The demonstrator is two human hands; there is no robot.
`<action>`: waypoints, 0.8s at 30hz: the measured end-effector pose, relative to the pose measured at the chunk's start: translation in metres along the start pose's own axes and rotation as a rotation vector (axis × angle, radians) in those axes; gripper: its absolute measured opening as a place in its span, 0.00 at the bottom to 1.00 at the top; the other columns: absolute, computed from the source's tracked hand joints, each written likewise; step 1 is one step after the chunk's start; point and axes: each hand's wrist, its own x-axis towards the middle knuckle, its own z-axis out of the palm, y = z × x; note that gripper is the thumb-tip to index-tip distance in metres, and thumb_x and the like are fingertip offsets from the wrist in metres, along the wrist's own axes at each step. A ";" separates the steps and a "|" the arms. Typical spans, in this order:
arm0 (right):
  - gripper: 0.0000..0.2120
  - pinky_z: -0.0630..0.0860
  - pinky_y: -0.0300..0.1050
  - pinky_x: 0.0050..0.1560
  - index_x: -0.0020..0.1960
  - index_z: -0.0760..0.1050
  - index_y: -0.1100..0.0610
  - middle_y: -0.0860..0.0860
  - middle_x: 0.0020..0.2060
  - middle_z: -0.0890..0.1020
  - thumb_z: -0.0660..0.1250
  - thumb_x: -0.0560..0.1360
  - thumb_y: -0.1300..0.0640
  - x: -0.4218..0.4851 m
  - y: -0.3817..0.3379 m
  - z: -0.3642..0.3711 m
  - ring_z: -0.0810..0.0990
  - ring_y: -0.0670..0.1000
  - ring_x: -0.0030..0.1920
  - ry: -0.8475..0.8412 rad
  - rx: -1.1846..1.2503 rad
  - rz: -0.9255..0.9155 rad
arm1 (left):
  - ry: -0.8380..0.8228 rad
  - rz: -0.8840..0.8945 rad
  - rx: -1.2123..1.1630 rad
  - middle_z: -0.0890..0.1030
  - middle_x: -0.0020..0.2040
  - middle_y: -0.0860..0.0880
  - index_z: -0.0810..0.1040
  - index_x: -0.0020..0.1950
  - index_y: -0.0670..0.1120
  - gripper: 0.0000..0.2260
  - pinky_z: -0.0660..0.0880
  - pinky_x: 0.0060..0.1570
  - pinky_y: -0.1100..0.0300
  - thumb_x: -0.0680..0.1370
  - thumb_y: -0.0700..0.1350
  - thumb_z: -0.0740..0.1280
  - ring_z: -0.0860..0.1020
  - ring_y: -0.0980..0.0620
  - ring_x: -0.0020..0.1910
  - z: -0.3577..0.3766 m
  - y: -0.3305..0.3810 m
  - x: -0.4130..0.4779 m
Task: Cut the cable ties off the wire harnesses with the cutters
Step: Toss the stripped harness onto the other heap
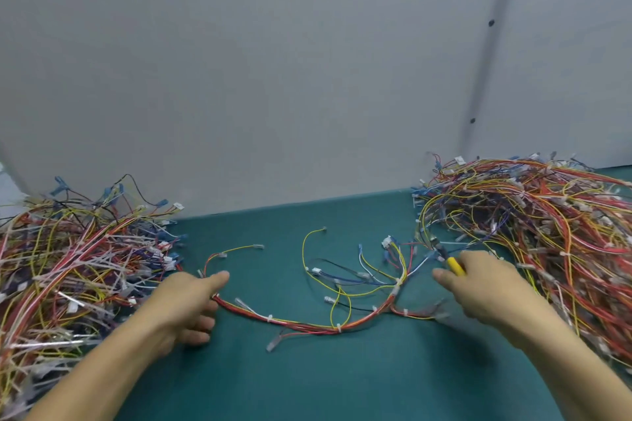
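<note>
One wire harness (307, 325) of red, yellow and blue wires lies spread across the middle of the green table, with white cable ties (269, 318) along its red trunk. My left hand (189, 304) grips the harness's left end, thumb stretched forward. My right hand (478, 287) holds the yellow-handled cutters (453, 265), whose dark jaws point up-left toward the harness's right branches. The cutters' handles are mostly hidden in my palm.
A big pile of harnesses (68, 280) fills the table's left side, and a larger pile (547, 225) covers the right side. A grey wall (307, 79) stands close behind. Green table (307, 383) surface shows between my forearms.
</note>
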 end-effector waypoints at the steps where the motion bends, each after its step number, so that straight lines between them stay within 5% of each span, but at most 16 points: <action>1: 0.17 0.78 0.50 0.47 0.38 0.68 0.55 0.60 0.44 0.81 0.63 0.76 0.44 0.000 -0.001 0.000 0.81 0.59 0.47 0.005 -0.003 0.011 | 0.075 0.059 0.138 0.80 0.37 0.40 0.77 0.46 0.37 0.22 0.75 0.29 0.57 0.77 0.58 0.66 0.75 0.46 0.27 0.000 0.001 0.006; 3: 0.17 0.77 0.48 0.48 0.40 0.70 0.55 0.60 0.48 0.81 0.63 0.76 0.41 -0.002 -0.010 0.008 0.80 0.59 0.49 -0.024 -0.072 -0.013 | 0.190 0.117 0.503 0.82 0.33 0.43 0.77 0.38 0.41 0.27 0.77 0.31 0.58 0.73 0.66 0.62 0.77 0.47 0.26 0.005 0.002 0.013; 5: 0.18 0.73 0.47 0.50 0.48 0.74 0.55 0.58 0.53 0.80 0.61 0.76 0.39 -0.002 -0.025 0.028 0.78 0.59 0.54 -0.022 -0.224 -0.047 | 0.274 0.147 0.878 0.82 0.40 0.46 0.73 0.36 0.46 0.27 0.76 0.39 0.59 0.70 0.71 0.61 0.80 0.46 0.37 0.014 0.001 0.020; 8: 0.20 0.71 0.47 0.50 0.59 0.74 0.54 0.54 0.57 0.79 0.60 0.77 0.40 0.002 -0.048 0.056 0.77 0.57 0.59 0.060 -0.345 -0.056 | 0.297 0.173 0.952 0.81 0.49 0.46 0.73 0.41 0.48 0.19 0.75 0.43 0.57 0.69 0.63 0.68 0.80 0.44 0.47 0.027 0.004 0.028; 11: 0.11 0.66 0.46 0.44 0.55 0.71 0.54 0.53 0.55 0.79 0.62 0.74 0.51 0.007 -0.058 0.068 0.78 0.57 0.57 0.108 -0.302 -0.063 | 0.327 0.165 0.866 0.82 0.48 0.44 0.76 0.45 0.47 0.10 0.78 0.46 0.55 0.70 0.51 0.70 0.82 0.44 0.45 0.030 0.005 0.029; 14: 0.07 0.66 0.46 0.42 0.48 0.66 0.53 0.55 0.51 0.79 0.61 0.70 0.58 0.010 -0.058 0.073 0.78 0.60 0.54 0.101 -0.170 -0.071 | 0.294 0.157 0.638 0.84 0.42 0.42 0.80 0.41 0.42 0.04 0.81 0.43 0.53 0.68 0.42 0.70 0.82 0.43 0.41 0.030 0.005 0.023; 18: 0.08 0.68 0.48 0.39 0.43 0.65 0.51 0.50 0.38 0.78 0.65 0.70 0.57 0.015 -0.053 0.076 0.74 0.60 0.42 0.250 0.233 -0.194 | 0.106 0.246 -0.179 0.80 0.36 0.39 0.77 0.39 0.40 0.06 0.79 0.26 0.56 0.71 0.30 0.70 0.78 0.47 0.28 0.021 0.003 0.015; 21: 0.13 0.70 0.46 0.41 0.46 0.70 0.46 0.44 0.33 0.79 0.72 0.70 0.59 0.015 -0.064 0.062 0.78 0.54 0.40 0.324 0.588 -0.333 | 0.007 0.413 -0.427 0.84 0.41 0.42 0.81 0.51 0.38 0.08 0.78 0.30 0.60 0.75 0.30 0.66 0.80 0.50 0.32 0.010 0.009 0.005; 24: 0.10 0.77 0.42 0.41 0.45 0.79 0.50 0.46 0.34 0.83 0.73 0.71 0.64 0.017 -0.073 0.049 0.80 0.46 0.35 0.272 0.929 -0.389 | 0.045 0.501 -0.620 0.80 0.39 0.47 0.81 0.49 0.43 0.10 0.80 0.32 0.60 0.76 0.30 0.65 0.80 0.53 0.33 0.003 0.016 0.000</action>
